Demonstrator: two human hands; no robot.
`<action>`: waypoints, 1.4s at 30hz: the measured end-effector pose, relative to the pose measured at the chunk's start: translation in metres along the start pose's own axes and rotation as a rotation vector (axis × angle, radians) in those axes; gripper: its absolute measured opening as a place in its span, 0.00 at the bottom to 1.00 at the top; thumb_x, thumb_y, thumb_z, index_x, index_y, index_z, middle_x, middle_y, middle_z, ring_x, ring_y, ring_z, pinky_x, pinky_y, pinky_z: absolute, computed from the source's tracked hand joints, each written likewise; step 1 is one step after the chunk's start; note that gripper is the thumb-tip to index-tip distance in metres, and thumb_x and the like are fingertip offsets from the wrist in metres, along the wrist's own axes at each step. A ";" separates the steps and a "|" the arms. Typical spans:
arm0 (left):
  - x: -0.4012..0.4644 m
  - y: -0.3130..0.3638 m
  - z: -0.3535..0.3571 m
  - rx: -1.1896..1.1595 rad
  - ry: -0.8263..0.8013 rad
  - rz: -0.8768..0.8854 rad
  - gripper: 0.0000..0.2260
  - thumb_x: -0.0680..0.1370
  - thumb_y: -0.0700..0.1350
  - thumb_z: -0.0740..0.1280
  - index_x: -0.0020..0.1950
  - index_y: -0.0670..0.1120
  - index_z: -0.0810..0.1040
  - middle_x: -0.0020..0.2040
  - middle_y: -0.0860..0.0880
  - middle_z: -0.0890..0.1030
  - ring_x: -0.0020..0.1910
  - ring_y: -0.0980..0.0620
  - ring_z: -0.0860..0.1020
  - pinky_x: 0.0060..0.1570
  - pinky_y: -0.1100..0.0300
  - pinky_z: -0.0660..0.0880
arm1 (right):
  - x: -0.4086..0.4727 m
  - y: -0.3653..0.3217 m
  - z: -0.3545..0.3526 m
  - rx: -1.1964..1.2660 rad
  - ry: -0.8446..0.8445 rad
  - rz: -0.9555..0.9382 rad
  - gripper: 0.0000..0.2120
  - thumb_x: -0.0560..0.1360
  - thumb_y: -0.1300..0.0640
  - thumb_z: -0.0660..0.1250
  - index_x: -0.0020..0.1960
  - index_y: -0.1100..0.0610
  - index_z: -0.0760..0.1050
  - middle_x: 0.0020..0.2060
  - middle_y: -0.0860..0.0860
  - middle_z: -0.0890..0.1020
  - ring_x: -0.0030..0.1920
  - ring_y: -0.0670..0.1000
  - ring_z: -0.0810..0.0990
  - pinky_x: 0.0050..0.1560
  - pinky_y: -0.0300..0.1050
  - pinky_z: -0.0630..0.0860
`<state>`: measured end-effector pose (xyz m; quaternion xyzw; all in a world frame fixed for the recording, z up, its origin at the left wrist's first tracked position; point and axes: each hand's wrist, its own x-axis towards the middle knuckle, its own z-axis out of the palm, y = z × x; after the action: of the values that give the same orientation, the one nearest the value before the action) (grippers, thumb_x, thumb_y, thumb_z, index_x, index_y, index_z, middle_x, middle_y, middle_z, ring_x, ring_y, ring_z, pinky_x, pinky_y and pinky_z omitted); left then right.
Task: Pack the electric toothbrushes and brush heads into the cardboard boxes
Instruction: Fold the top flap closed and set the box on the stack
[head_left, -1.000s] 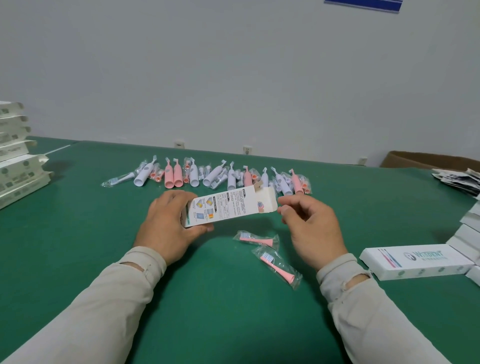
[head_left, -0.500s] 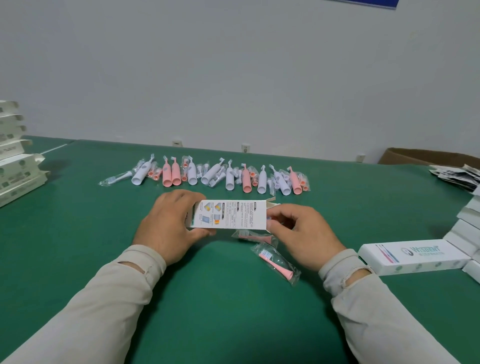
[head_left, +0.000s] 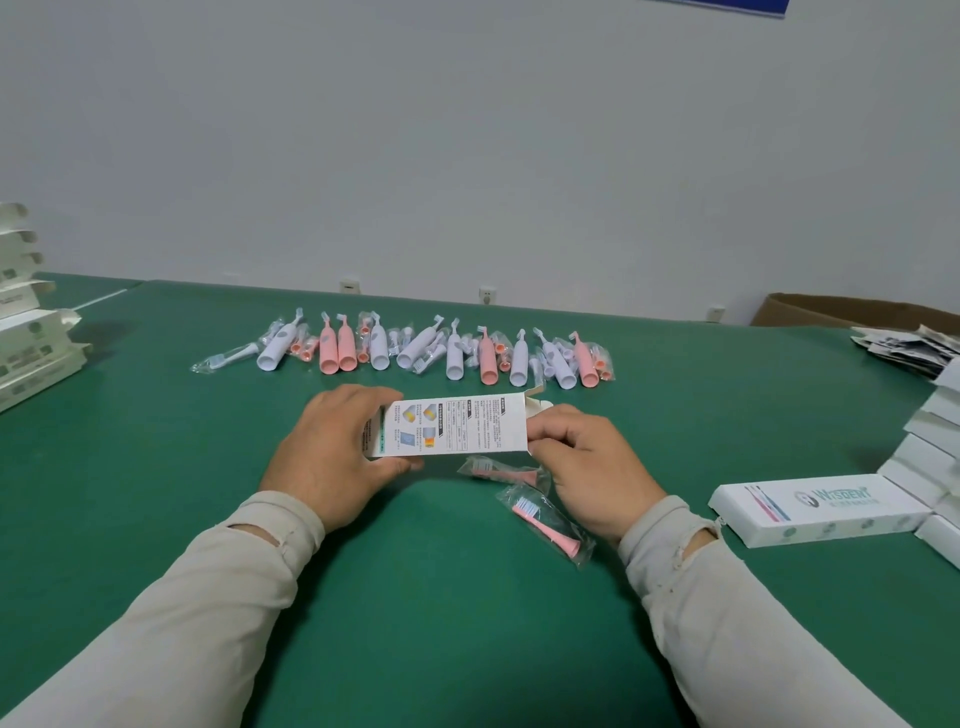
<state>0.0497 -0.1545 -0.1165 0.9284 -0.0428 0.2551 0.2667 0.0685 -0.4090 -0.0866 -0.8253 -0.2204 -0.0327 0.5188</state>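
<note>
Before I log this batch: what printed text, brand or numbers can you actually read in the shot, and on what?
"WISDENT": on the closed white box at the right.
Box held in both hands: printed columns and small pictures, too small to read.
Stacked boxes at left: markings blurred, unreadable.
Leaflets at far right: unreadable.

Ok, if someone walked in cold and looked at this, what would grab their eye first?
Probably the small white box held just above the green table at the centre, left hand gripping one end, right hand at the open flap end. Behind it, a row of pink and white toothbrushes lies across the table. Two bagged pink brush heads lie by the right hand.
</note>
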 end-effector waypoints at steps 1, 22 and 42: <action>0.000 -0.001 0.000 -0.002 -0.002 -0.003 0.26 0.68 0.55 0.79 0.63 0.56 0.75 0.56 0.59 0.74 0.59 0.52 0.70 0.60 0.52 0.70 | 0.001 0.000 0.000 0.000 0.006 -0.001 0.22 0.79 0.67 0.62 0.42 0.42 0.83 0.48 0.46 0.81 0.50 0.42 0.79 0.52 0.30 0.71; 0.006 -0.010 0.007 0.016 0.103 -0.128 0.20 0.70 0.45 0.75 0.61 0.52 0.75 0.52 0.54 0.74 0.58 0.43 0.71 0.57 0.55 0.64 | 0.010 0.023 0.010 -0.237 0.093 0.152 0.03 0.74 0.47 0.73 0.48 0.43 0.81 0.43 0.37 0.82 0.46 0.41 0.79 0.57 0.47 0.78; 0.004 -0.006 0.008 -0.013 0.092 -0.077 0.20 0.70 0.46 0.76 0.60 0.54 0.75 0.54 0.55 0.76 0.56 0.48 0.69 0.55 0.58 0.63 | 0.005 -0.006 -0.016 0.155 0.482 -0.004 0.09 0.76 0.62 0.70 0.46 0.47 0.76 0.34 0.43 0.78 0.32 0.39 0.75 0.40 0.43 0.73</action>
<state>0.0581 -0.1531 -0.1234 0.9149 0.0034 0.2868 0.2841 0.0734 -0.4187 -0.0727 -0.7510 -0.0938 -0.2126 0.6181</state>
